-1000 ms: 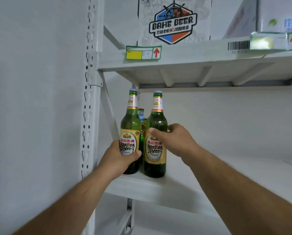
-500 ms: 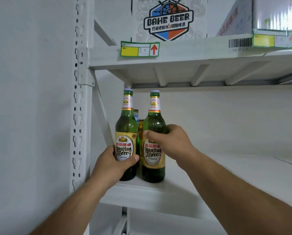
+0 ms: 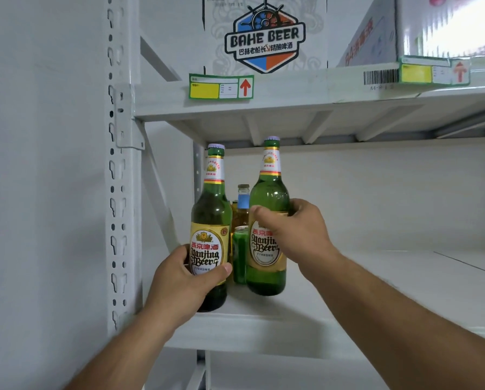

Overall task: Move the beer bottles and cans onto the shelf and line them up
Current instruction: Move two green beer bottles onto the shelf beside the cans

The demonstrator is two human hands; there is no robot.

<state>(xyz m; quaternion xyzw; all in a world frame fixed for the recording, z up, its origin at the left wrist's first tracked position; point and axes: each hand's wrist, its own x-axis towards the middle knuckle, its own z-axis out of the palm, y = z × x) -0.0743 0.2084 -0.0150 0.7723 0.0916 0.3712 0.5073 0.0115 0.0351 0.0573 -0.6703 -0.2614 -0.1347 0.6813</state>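
Two tall green Yanjing beer bottles stand at the left end of the white shelf [image 3: 264, 327]. My left hand [image 3: 185, 280] wraps the lower body of the left bottle [image 3: 210, 209], which stands near the shelf's front edge. My right hand [image 3: 297, 229] grips the right bottle [image 3: 269, 192] at its shoulder; this bottle sits a little farther back and apart from the left one. In the gap between them I see a green can [image 3: 240, 257] and, behind it, an amber bottle with a blue neck label [image 3: 243, 204].
A slotted white upright [image 3: 120, 192] and a bare wall close off the left side. The upper shelf [image 3: 292, 94] carries a Bahe Beer carton [image 3: 265, 35] and another box [image 3: 421, 29]. The lower shelf board stretches bare to the right.
The two bottles stood side by side, almost touching; now the right bottle has moved right and back, opening a gap that reveals the green can. The camera view has come closer.
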